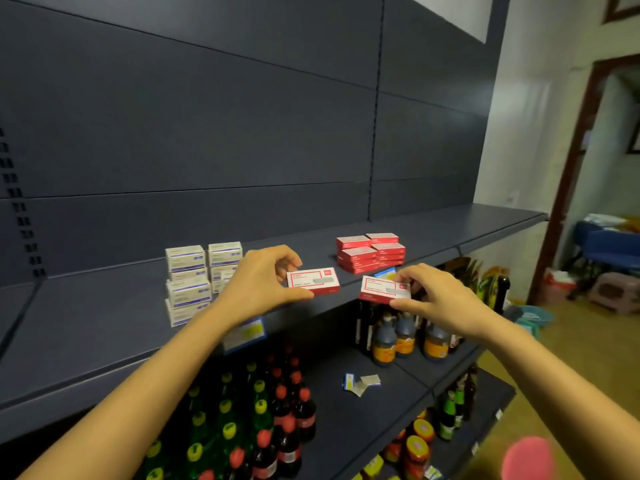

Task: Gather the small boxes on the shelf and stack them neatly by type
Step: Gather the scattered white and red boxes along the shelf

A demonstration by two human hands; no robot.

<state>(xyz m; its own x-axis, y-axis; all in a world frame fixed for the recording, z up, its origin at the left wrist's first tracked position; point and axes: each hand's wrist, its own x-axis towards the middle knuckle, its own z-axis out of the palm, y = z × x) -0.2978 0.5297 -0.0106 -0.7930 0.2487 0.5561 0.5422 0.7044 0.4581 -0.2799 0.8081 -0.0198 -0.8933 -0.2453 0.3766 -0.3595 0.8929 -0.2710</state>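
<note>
My left hand [261, 284] pinches a small red box [313, 281] by its left end, holding it just above the front edge of the dark shelf [104, 327]. My right hand [438, 296] pinches a second red box [384, 289] of the same kind by its right end, a little right of the first. Behind them a stack of red boxes [370, 252] sits on the shelf in two columns. At the left stands a pile of white boxes with purple print [197, 278], partly hidden by my left hand.
A blue price tag [385, 273] sticks up at the shelf edge between my hands. Lower shelves hold dark bottles with red and yellow caps [277, 420], sauce bottles [405, 336] and loose paper tags [360, 382]. A doorway and blue furniture [606, 244] lie to the right.
</note>
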